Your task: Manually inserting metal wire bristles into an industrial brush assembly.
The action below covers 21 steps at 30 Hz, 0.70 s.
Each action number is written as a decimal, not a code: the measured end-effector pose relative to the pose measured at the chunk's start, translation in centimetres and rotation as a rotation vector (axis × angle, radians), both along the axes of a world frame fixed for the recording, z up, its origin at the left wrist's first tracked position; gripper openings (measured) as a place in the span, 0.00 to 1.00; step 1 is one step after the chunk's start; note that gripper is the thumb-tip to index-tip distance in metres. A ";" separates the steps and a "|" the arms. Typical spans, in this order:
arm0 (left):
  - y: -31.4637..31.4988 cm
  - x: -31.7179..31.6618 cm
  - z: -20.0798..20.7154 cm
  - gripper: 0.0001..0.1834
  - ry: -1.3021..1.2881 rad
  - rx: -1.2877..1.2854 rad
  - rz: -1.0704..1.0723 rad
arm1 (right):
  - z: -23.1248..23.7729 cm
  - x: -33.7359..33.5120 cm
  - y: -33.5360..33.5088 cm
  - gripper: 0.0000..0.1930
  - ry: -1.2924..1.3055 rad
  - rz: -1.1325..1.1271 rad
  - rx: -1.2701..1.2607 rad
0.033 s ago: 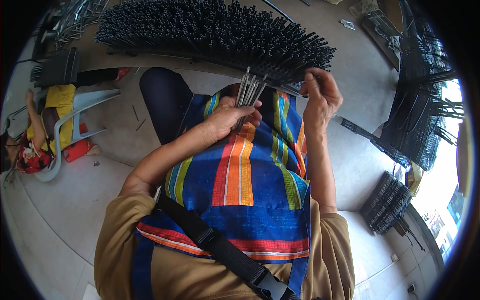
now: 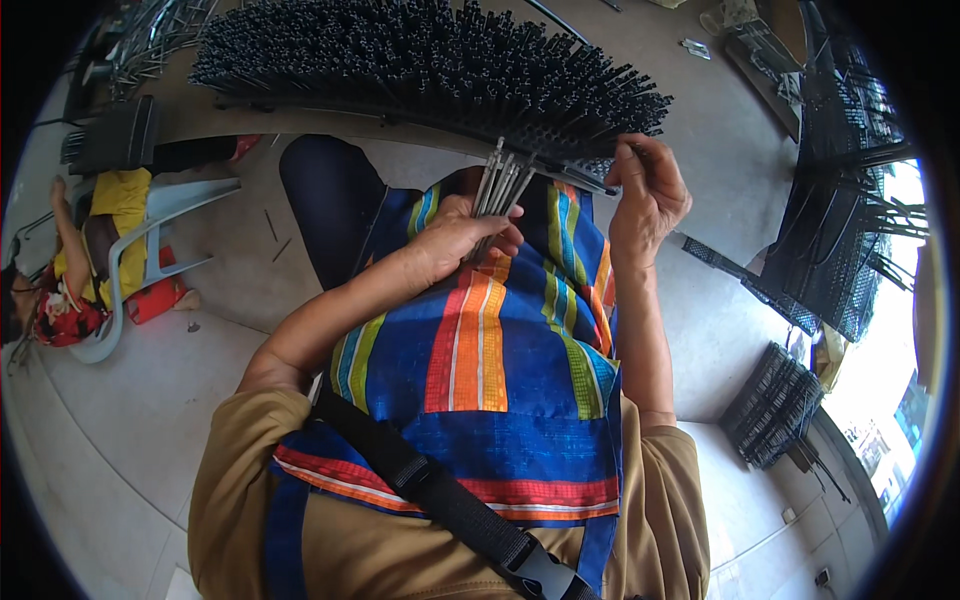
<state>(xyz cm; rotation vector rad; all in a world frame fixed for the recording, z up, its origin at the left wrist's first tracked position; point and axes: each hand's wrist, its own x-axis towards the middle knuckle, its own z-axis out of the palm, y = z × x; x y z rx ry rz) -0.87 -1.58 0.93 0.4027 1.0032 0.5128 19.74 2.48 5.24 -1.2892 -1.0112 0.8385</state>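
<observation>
My left hand (image 2: 455, 238) is wrapped round a bundle of thin grey metal rods (image 2: 503, 180), held above my lap with the tips fanned away from me. Over to the right, my right hand (image 2: 650, 200) has thumb and forefinger pinched together beside the right end of a long perforated dark rack (image 2: 555, 152). Whatever lies between those fingertips is too small to make out. Packed upright in the rack is a dense mass of dark thin rods (image 2: 420, 60); several holes show bare near its right end.
A striped blue cloth (image 2: 520, 350) covers my lap. At the left, another person sits on a pale plastic chair (image 2: 160, 220). Dark mesh racks (image 2: 835, 200) stand at the right, above a stack of black wire pieces (image 2: 772, 405). Loose rods (image 2: 165, 35) lie at the far left.
My right hand has shifted slightly to the right. The rod bundle in my left hand has tilted a little; the rest looks the same.
</observation>
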 end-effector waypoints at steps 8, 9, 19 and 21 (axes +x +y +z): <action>-0.3 0.0 0.5 0.11 0.014 0.176 -0.115 | -1.1 -0.4 0.7 0.05 -0.278 -0.017 0.108; 0.0 0.2 1.3 0.11 -0.050 0.196 -0.055 | -0.9 -0.4 0.7 0.05 -0.260 -0.021 0.107; 1.0 1.4 -0.4 0.08 0.000 -0.006 0.035 | -1.7 -0.6 0.7 0.05 -0.232 -0.088 0.147; 1.0 1.4 -0.5 0.07 -0.002 -0.009 0.025 | -1.8 -0.9 0.7 0.05 -0.245 -0.062 0.139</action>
